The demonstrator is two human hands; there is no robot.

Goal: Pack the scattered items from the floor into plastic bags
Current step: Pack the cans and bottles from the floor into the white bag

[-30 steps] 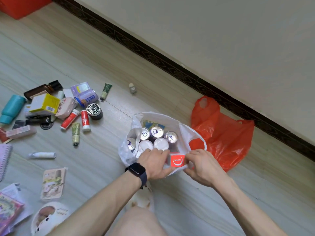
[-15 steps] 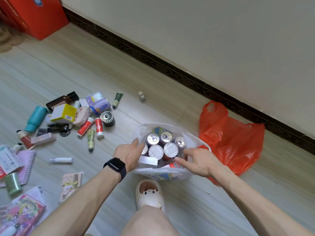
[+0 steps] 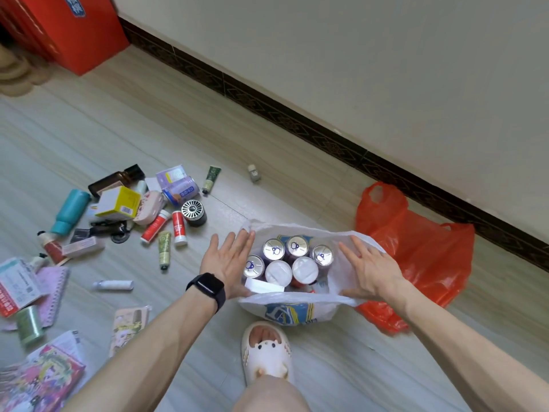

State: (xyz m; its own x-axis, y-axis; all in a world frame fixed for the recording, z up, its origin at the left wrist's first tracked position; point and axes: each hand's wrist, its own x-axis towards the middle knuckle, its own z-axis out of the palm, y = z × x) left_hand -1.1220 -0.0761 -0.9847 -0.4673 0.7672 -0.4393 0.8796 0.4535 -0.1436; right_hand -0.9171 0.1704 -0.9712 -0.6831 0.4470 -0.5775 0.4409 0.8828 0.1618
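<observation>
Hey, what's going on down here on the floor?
A person is packing floor clutter into a white plastic bag. Their left hand and right hand, fingers straight, are at either side of its open mouth. Upright cans already stand inside. An orange bag lies to its right. A yellow box, a teal bottle and other clutter lie scattered to its left, not yet packed.

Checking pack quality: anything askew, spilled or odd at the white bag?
Nothing spilled or damaged. The cans stand upright in the white plastic bag; a white box lies tilted against its near wall. One small bottle sits alone, apart from the pile.
</observation>
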